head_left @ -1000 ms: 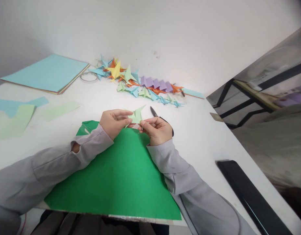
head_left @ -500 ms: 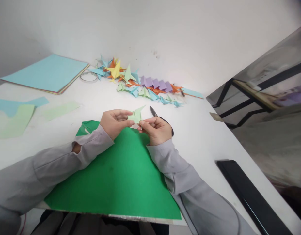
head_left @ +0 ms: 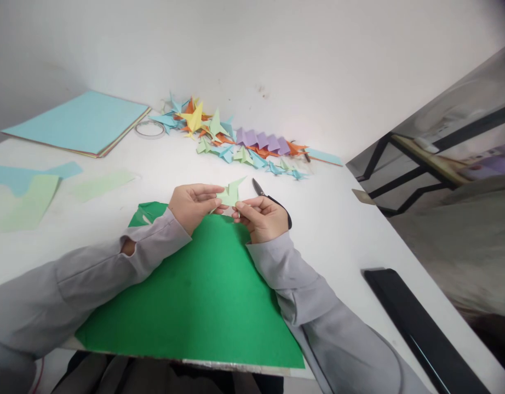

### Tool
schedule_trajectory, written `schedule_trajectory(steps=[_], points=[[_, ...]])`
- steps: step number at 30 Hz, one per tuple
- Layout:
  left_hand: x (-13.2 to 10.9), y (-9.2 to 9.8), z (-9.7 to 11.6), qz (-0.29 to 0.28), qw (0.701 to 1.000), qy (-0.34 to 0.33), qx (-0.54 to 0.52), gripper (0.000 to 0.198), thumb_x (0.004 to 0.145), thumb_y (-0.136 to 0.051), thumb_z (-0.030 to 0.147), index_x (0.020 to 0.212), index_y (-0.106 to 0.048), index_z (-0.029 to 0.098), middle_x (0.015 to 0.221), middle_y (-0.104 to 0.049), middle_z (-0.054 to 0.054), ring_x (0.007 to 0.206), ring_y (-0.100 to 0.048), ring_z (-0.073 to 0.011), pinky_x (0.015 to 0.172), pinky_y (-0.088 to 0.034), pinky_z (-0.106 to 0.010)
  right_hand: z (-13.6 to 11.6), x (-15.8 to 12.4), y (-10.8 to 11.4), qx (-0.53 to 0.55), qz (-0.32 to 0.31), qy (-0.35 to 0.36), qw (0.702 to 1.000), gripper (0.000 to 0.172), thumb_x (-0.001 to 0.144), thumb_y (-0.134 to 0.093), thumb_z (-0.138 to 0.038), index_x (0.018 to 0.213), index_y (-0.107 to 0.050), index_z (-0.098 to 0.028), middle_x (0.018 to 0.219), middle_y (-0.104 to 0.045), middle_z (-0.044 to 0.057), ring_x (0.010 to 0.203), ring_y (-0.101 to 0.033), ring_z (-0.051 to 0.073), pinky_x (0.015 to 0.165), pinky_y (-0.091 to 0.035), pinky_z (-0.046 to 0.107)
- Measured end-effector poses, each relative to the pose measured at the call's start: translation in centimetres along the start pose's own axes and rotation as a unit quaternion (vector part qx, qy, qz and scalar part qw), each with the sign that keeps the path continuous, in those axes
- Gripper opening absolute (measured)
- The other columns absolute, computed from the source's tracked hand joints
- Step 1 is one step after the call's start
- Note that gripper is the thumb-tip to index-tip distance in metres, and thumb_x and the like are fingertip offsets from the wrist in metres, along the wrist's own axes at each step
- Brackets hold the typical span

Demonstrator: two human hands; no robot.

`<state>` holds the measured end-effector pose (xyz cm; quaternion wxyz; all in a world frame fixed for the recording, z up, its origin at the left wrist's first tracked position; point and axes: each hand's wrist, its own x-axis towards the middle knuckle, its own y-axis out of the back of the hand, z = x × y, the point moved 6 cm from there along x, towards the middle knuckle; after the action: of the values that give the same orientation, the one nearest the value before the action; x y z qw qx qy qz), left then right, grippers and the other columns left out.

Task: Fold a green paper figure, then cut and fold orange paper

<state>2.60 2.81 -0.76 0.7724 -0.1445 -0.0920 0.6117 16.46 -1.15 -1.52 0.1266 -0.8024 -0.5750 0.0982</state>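
Note:
A small light-green folded paper figure (head_left: 230, 195), with a pointed tip rising to the upper right, is held above the far end of a green sheet (head_left: 190, 295). My left hand (head_left: 197, 207) pinches its left side between thumb and fingers. At its lower right corner, the thumb and fingertips of my right hand (head_left: 264, 218) are closed on the paper. Scissors (head_left: 258, 187) lie just behind my right hand, which hides part of them.
Several folded paper figures (head_left: 215, 127) in many colours line the wall, with purple folded pieces (head_left: 263, 140) among them. A stack of coloured sheets (head_left: 80, 123), a tape ring (head_left: 149, 129) and paper scraps (head_left: 30, 202) lie left. A long black object (head_left: 420, 328) lies right.
The fingers of my left hand have shifted slightly on the light-green paper, and the figure has turned a little. Both arms stay nearly where they were.

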Motion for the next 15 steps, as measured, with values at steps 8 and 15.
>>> schedule_trajectory(steps=[8, 15], points=[[-0.1, -0.22, -0.32, -0.006, 0.999, 0.027, -0.018, 0.03, 0.048, -0.078, 0.02, 0.075, -0.067, 0.009, 0.057, -0.067, -0.003, 0.054, -0.063, -0.0145, 0.062, -0.054, -0.032, 0.14, 0.02, 0.1, -0.025, 0.012, 0.004, 1.0, 0.024, 0.049, -0.079, -0.025, 0.056, -0.058, -0.016, 0.045, -0.062, -0.002, 0.042, -0.058, 0.011, 0.043, -0.049, 0.023], [-0.13, 0.01, -0.14, 0.012, 1.0, -0.001, 0.021, 0.045, 0.034, -0.083, 0.015, 0.075, -0.065, 0.011, 0.065, -0.068, -0.003, 0.066, -0.063, -0.0164, 0.066, -0.051, -0.03, -0.03, -0.31, -0.32, -0.045, -0.009, 0.013, 0.999, 0.022, 0.053, -0.078, -0.025, 0.058, -0.058, -0.016, 0.047, -0.063, -0.002, 0.044, -0.059, 0.011, 0.046, -0.049, 0.022]])
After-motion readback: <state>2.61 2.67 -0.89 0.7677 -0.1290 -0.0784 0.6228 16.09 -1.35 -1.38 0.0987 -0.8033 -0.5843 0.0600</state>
